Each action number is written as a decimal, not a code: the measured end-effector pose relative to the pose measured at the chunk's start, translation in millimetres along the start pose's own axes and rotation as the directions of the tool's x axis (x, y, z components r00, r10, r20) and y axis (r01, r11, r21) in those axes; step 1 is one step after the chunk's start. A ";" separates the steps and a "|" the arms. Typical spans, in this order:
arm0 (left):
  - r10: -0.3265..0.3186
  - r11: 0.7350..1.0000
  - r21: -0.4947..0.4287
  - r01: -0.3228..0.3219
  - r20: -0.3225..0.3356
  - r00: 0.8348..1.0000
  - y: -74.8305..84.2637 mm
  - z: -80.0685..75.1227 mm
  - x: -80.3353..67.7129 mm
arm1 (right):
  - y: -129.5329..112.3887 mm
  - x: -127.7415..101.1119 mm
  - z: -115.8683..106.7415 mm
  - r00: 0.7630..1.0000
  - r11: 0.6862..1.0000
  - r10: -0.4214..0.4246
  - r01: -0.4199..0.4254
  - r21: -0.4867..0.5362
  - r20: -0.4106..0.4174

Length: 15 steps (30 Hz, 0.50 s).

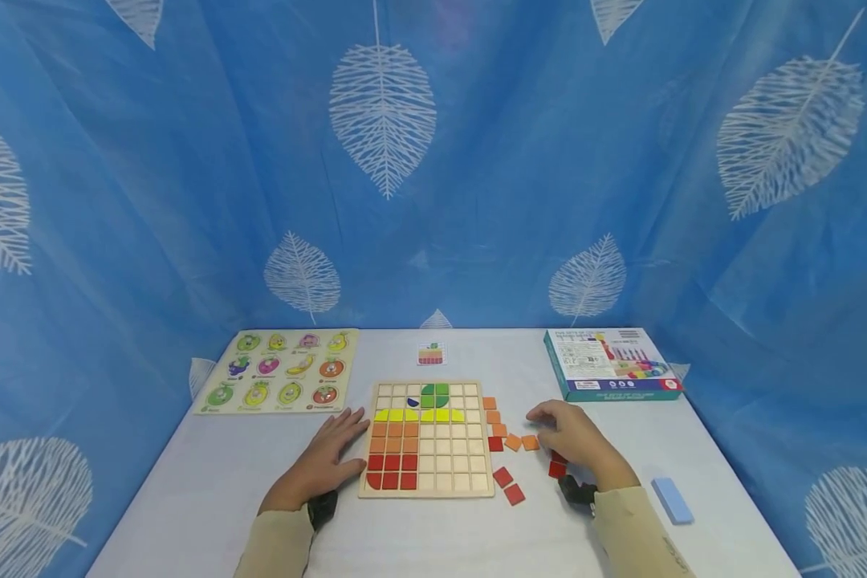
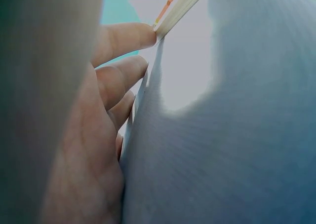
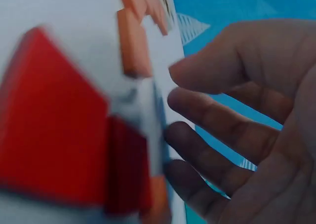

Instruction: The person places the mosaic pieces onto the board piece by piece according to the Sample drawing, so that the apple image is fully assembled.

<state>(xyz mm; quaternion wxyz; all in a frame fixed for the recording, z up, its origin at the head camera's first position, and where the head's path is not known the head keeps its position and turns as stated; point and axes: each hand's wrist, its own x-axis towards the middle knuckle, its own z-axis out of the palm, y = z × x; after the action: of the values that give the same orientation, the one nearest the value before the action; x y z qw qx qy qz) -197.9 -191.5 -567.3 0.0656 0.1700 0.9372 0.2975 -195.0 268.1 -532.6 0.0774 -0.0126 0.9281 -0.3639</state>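
A wooden grid board (image 1: 426, 494) lies mid-table, with red, orange, yellow, green and dark blue pieces filling part of it. My left hand (image 1: 323, 457) rests at its left side, fingers fairly straight; in the left wrist view a fingertip touches the board's edge (image 2: 183, 11). My right hand (image 1: 576, 433) is to the right of the board, over loose tiles, fingers loosely bent with nothing seen between them. Near it lie orange tiles (image 1: 531, 442) and red tiles (image 1: 557, 469), partly hidden by the hand. The right wrist view shows a blurred red tile (image 3: 49, 130) and an orange tile (image 3: 134, 41).
More red tiles (image 1: 514, 494) lie at the board's lower right. A fruit picture board (image 1: 220, 369) is at the back left, a small pattern card (image 1: 431, 354) behind the grid, a flat box (image 1: 614, 393) at the back right, and a light blue block (image 1: 672, 500) at the right.
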 end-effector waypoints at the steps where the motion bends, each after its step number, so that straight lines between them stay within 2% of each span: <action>1: 0.001 1.000 0.000 -0.001 -0.004 1.000 -0.4 -0.2 0.3 | 2.7 -2.2 -0.9 1.000 1.000 0.000 0.000 0.000 0.000; 9: 0.011 1.000 0.002 -0.011 0.010 1.000 -3.6 1.6 -0.2 | 25.4 -19.4 -13.0 0.999 1.000 -0.022 0.022 0.014 0.027; 15: 0.027 1.000 -0.001 -0.027 0.001 1.000 -2.6 -0.4 0.2 | 41.5 -23.5 -18.9 0.999 0.998 -0.038 0.039 0.042 -0.015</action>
<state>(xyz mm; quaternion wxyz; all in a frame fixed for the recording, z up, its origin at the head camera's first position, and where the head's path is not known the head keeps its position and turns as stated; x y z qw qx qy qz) -198.9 -193.6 -568.4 0.0620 0.1825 0.9347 0.2985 -173.3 313.1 -543.9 0.0639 -0.0262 0.9204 -0.3848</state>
